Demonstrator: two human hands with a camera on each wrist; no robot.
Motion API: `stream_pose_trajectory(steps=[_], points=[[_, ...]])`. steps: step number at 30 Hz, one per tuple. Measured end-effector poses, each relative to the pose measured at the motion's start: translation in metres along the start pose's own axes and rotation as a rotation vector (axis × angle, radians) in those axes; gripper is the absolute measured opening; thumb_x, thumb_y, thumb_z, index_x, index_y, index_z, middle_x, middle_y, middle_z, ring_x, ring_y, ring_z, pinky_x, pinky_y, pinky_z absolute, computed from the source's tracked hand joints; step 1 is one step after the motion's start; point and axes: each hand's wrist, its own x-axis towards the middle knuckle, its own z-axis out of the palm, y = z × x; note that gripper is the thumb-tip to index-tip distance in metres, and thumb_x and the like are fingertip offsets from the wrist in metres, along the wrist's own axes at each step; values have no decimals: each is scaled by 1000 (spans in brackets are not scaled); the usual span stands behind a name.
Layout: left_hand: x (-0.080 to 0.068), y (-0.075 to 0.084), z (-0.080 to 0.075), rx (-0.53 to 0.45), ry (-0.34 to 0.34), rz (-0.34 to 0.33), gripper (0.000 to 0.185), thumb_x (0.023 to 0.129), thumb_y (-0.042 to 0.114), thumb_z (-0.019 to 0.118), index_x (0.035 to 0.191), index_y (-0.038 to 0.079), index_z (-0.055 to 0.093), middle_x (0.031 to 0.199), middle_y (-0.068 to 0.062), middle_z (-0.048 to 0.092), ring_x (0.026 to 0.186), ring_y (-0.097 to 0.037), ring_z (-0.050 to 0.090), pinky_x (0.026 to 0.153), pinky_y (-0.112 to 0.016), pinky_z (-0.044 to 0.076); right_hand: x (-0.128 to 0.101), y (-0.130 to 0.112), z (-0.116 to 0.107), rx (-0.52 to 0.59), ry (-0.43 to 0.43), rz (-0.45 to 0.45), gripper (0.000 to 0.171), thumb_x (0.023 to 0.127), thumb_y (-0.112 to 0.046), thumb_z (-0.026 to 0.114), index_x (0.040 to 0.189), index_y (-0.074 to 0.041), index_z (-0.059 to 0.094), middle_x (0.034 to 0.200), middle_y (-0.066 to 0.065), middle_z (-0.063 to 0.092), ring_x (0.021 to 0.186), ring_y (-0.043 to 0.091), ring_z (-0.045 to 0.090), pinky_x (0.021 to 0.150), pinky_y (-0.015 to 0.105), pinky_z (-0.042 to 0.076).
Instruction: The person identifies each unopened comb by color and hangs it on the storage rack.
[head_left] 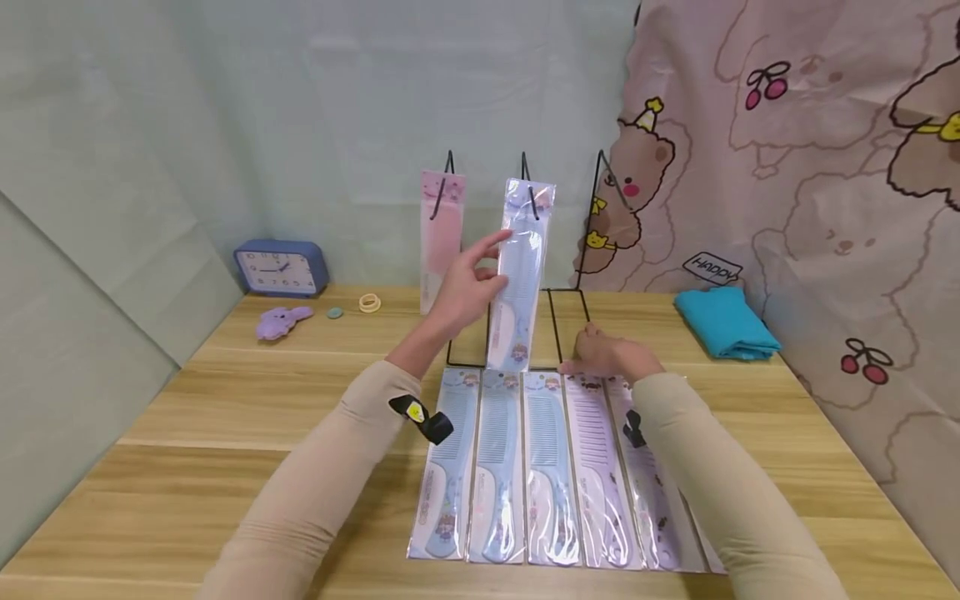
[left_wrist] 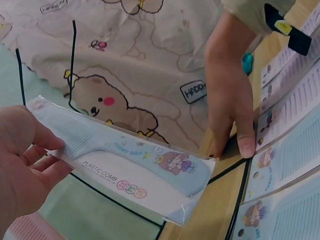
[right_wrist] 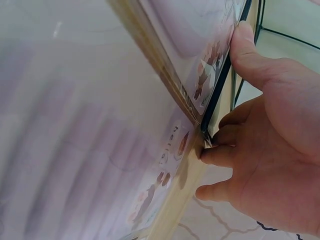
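Note:
A blue plastic comb in a clear packet hangs from the middle hook of a black wire rack. My left hand pinches this packet at its left edge, fingers and thumb about halfway up; the left wrist view shows the printed card and the comb's handle tilted away from the hand. At the rack's front right corner, my right hand grips the base wire, thumb along it and fingers curled at the far side. A pink packaged comb hangs on the left hook; the right hook holds nothing.
In front of the rack lies a row of packaged combs, blue ones at left and purple ones at right, partly under my right arm. A blue clock, purple clip and hair ties sit back left; folded turquoise cloth lies right.

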Motion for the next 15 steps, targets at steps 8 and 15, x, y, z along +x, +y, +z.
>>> stream_pose_trajectory(steps=[8, 15], points=[[31, -13, -2, 67, 45, -49, 74, 89, -15, 56, 150, 24, 47, 128, -13, 53, 84, -20, 61, 65, -22, 53, 2, -1, 2, -23, -7, 0, 92, 102, -53, 48, 152, 15, 12, 159, 36, 0, 147, 49, 9, 119, 57, 15], [47, -18, -9, 88, -52, -100, 78, 92, -11, 52, 157, 28, 34, 142, -12, 43, 130, -33, 51, 99, -44, 51, 4, 0, 0, -22, -5, -2, 91, 102, -53, 48, 152, 14, 15, 160, 35, 1, 147, 48, 8, 118, 57, 14]])
